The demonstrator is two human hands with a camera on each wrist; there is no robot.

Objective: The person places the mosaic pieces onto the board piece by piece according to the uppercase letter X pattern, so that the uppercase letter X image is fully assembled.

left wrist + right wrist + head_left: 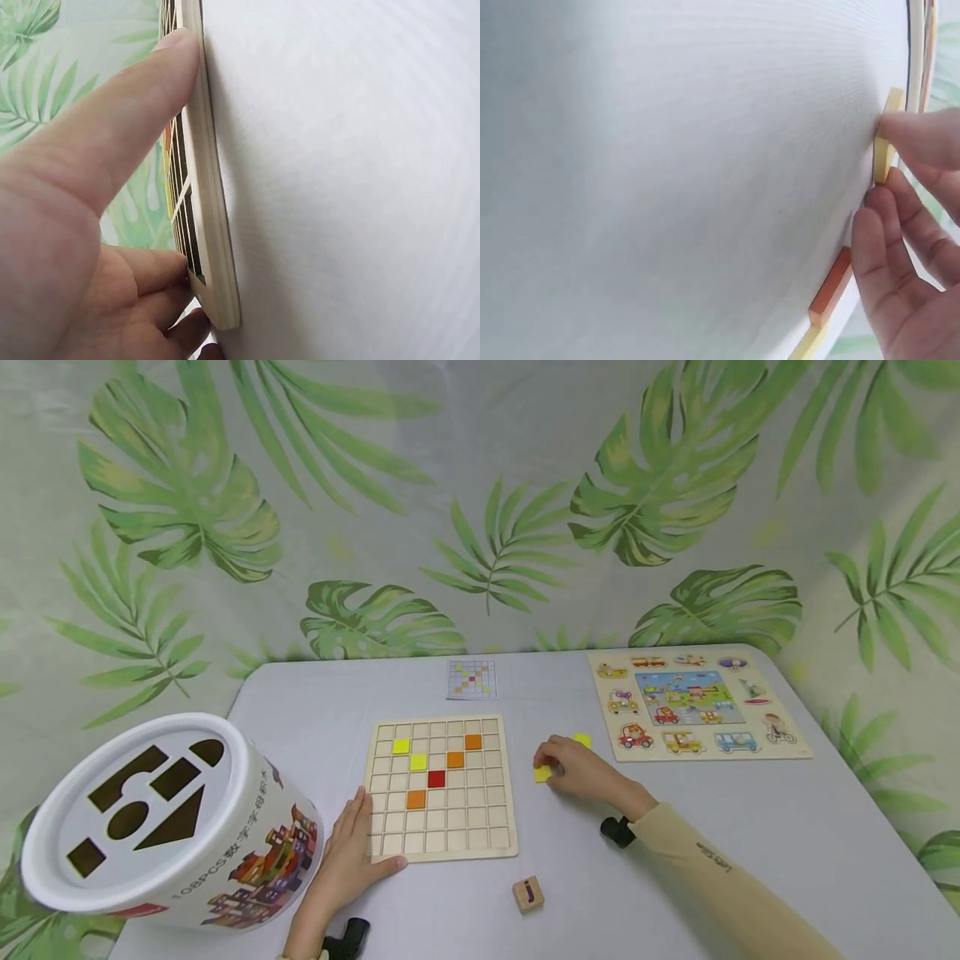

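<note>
The right hand (581,770) pinches a yellow tile (542,774) right of centre; edge-on in the right wrist view, its long axis runs nearly upright, top leaning right. The left hand (348,847), fingers extended, touches the board (476,841), whose grid holds six tiles (437,779). Far left, the tub's (262,852) inside is too dark to make out.

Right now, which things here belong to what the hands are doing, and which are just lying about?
Seemingly part of the job:
wooden grid board, touched by the left hand
yellow square tile, held by the right hand
red square tile on the board
printed pattern card

Probably just lying about:
white shape-sorter bucket
wooden letter block
vehicle puzzle board
</note>
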